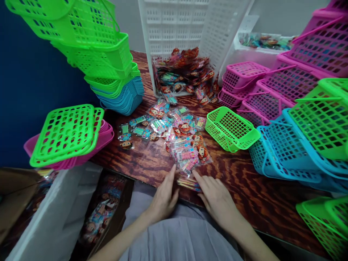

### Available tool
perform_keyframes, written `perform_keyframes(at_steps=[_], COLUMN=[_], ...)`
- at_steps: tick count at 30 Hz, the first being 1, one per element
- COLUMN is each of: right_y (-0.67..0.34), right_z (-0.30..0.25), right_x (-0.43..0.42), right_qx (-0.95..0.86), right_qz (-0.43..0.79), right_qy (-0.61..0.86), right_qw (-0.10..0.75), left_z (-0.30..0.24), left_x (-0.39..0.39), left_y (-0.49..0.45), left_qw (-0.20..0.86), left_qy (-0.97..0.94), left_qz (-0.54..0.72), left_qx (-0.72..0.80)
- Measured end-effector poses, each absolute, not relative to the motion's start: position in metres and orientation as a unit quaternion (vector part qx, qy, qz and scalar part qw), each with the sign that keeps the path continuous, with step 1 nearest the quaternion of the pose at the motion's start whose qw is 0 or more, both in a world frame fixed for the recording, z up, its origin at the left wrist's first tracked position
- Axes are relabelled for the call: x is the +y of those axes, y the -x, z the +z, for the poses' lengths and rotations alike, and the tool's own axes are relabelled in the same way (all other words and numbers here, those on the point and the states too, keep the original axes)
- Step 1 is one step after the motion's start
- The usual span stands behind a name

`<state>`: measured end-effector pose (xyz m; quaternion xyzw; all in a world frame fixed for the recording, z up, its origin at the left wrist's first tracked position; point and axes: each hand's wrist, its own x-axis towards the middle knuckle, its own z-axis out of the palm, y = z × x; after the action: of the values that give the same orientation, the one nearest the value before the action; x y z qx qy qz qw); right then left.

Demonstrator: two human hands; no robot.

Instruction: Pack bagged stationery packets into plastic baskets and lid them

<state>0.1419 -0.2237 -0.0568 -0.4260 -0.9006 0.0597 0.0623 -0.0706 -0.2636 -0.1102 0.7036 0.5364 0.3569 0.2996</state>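
Observation:
My left hand (164, 195) rests at the table's front edge, index finger stretched forward beside a clear packet with a pink label (187, 155), thumb apart. To its right, my right hand (217, 197) has its fingers spread, the tips by the near corner of the same heap. Between both hands lies a small stack of packets with yellowish sticks (189, 183), beside my right fingertips; whether they press on it I cannot tell. Ahead spreads a loose pile of small clear packets (160, 126), showing red-haired cartoon heads and coloured sticks.
A tipped white crate (176, 21) at the back spills more packets. One green basket (231, 128) stands right of the pile. Stacked pink baskets (293, 78) and blue baskets (282, 152) line the right; green baskets (106, 58) tower at left. A foam box (57, 214) sits below left.

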Motion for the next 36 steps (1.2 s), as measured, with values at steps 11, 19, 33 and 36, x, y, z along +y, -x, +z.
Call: perform_keyframes(at_steps=[11, 19, 33, 36], right_y=[-0.137, -0.138, -0.131, -0.128], right_z=[-0.054, -0.064, -0.063, -0.069], right_x=[-0.234, -0.242, -0.236, -0.238], right_qx=[-0.900, -0.919, -0.909, -0.906], right_qz=[0.094, 0.032, 0.103, 0.108], right_qy=[0.417, 0.381, 0.388, 0.393], right_qw=[0.085, 0.098, 0.111, 0.113], left_z=[-0.113, -0.109, -0.110, -0.094], left_x=[-0.269, -0.268, -0.273, -0.270], left_y=[0.073, 0.078, 0.081, 0.079], left_qw=[0.325, 0.262, 0.251, 0.206], left_qy=[-0.710, -0.751, -0.725, -0.750], left_qz=[0.355, 0.332, 0.344, 0.297], left_qx=[0.513, 0.508, 0.541, 0.555])
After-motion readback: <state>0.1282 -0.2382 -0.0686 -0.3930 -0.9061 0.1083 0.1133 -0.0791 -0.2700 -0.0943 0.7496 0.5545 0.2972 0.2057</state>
